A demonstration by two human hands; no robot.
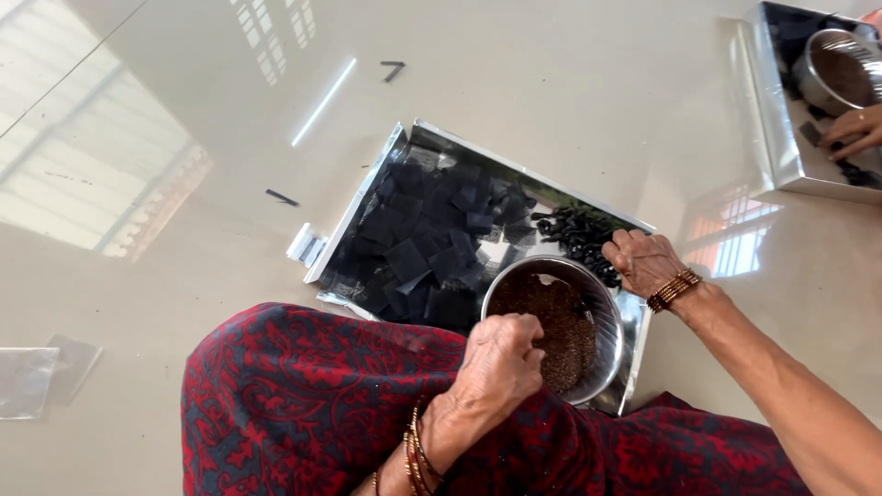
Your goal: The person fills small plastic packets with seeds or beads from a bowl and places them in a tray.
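My left hand (501, 363) is curled shut at the near rim of a steel bowl (614, 340) filled with brown granules (560, 321). Whether anything is pinched in its fingers is hidden. My right hand (646, 262) rests with bent fingers on a heap of small rolled black pieces (574, 237) just beyond the bowl. Bowl and rolls sit on a shiny silver tray (363, 197), which also holds a pile of flat black squares (427, 243) on its left half. Both wrists wear bangles.
My red patterned garment (294, 404) covers the lap at the bottom. At the top right another person's hand (850, 129) works at a second silver tray (767, 101) with its own steel bowl (836, 69). Black scraps (392, 69) and a clear plastic bag (28, 377) lie on the glossy floor.
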